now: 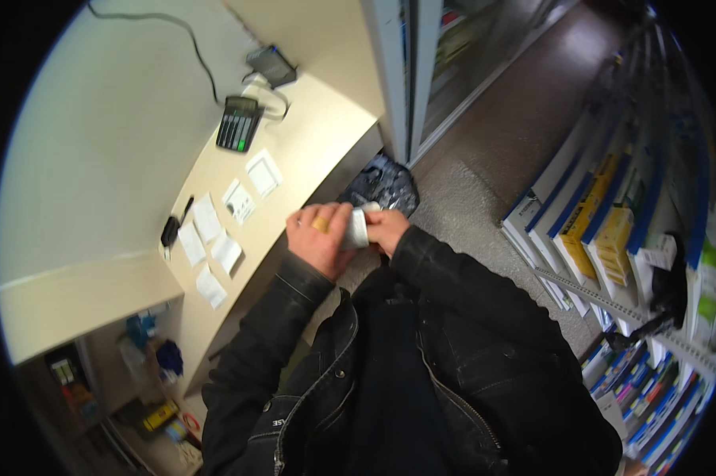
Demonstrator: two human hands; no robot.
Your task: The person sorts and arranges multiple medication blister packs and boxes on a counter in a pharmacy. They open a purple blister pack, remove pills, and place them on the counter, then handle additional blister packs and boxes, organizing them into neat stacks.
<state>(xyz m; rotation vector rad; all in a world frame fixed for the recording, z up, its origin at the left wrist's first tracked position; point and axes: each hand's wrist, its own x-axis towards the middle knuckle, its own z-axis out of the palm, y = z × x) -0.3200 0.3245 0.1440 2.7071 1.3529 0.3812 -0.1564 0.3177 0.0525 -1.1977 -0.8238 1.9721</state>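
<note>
My left hand (319, 241) is closed around a small white, box-like item (356, 229), held up in front of my chest. A wide yellowish band is on one of its fingers. The fingertips of my right hand (391, 232) grip the item's right end, so both hands are on it. My fingers cover much of the item, and its exact kind cannot be made out. Beyond the hands sits a dark, shiny plastic bag (388, 181), low beside the counter. Several small white paper slips (206, 217) lie on the cream counter (310, 128) to the left.
A calculator (238, 124), a small black device with a cable (271, 65) and a black key fob (169, 231) lie on the counter. Shelves with yellow boxes (584, 232) stand at the right. A glass-fronted cabinet (465, 65) is ahead. Grey floor (453, 196) lies between.
</note>
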